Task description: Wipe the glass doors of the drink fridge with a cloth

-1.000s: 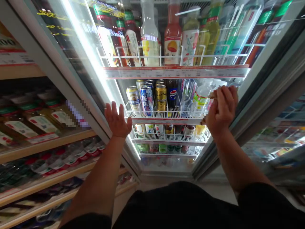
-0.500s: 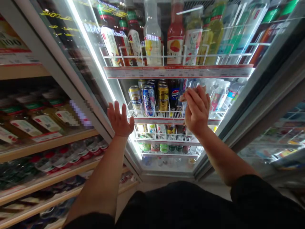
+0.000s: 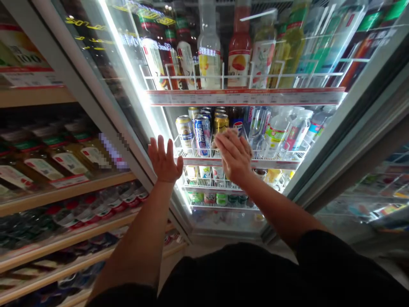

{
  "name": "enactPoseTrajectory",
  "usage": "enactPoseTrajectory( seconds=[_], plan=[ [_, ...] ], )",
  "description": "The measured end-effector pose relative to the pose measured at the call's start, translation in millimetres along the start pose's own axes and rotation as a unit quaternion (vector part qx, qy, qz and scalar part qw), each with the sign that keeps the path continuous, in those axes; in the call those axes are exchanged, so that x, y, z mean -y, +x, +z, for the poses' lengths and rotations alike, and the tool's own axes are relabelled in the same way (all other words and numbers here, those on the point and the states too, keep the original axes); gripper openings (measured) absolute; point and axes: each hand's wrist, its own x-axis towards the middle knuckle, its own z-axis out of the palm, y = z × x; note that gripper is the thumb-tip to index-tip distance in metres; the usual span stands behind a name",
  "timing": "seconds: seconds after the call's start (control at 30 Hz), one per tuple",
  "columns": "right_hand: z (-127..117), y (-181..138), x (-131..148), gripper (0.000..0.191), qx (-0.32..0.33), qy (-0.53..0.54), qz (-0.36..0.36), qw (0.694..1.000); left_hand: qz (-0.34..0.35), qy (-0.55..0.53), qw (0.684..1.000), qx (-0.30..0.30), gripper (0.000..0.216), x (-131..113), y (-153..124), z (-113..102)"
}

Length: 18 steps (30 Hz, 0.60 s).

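Left hand, grip released and fingers spread, appears to rest against the glass door, probably for steadiness; right hand lies flat, its grip holding what looks like a cloth, mostly hidden, against the glass, presumably for even contact; behind, lit shelves carry bottles and cans; wood-edged racks stand at left

Cloth mostly hidden under right hand — red bottle cropped above.

The right hand holds a pale cloth at the glass door, partly hiding a gold can; the left hand spreads its fingers near the left frame. Bottles line the upper shelf.
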Motion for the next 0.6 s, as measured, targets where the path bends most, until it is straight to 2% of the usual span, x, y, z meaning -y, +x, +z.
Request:
enactPoseTrajectory(
  seconds=[0.1,0.13,0.2,0.3,0.37,0.43,0.53,0.6],
  plan=[
    [10,-10,13,0.061,0.109,0.039,-0.086,0.99,-0.022,-0.001,1.0,0.013,0.092,-1,1,-1],
    [11,-8,15,0.056,0.126,0.042,-0.103,0.986,-0.023,-0.001,1.0,0.014,0.092,-2,1,-2],
    [9,7,14,0.051,0.103,0.035,-0.095,0.99,-0.021,0.0,1.0,0.013,0.092,-2,1,-2],
    [3,36,7,0.052,0.02,0.014,-0.024,0.999,-0.008,0.012,1.0,0.008,0.092,-2,0,-2],
    [5,45,7,0.052,0.007,0.005,0.007,1.0,0.007,0.026,1.0,-0.003,0.091,-2,0,-2],
    [12,39,14,0.05,0.041,0.004,-0.007,0.999,0.03,0.042,0.999,-0.016,0.087,-2,-1,-1],
    [24,22,28,0.042,0.138,0.011,-0.104,0.985,0.063,0.064,0.995,-0.034,0.081,-1,-1,0],
    [28,22,33,0.039,0.166,0.009,-0.144,0.975,0.068,0.069,0.994,-0.041,0.08,0,-1,0]
  ],
)
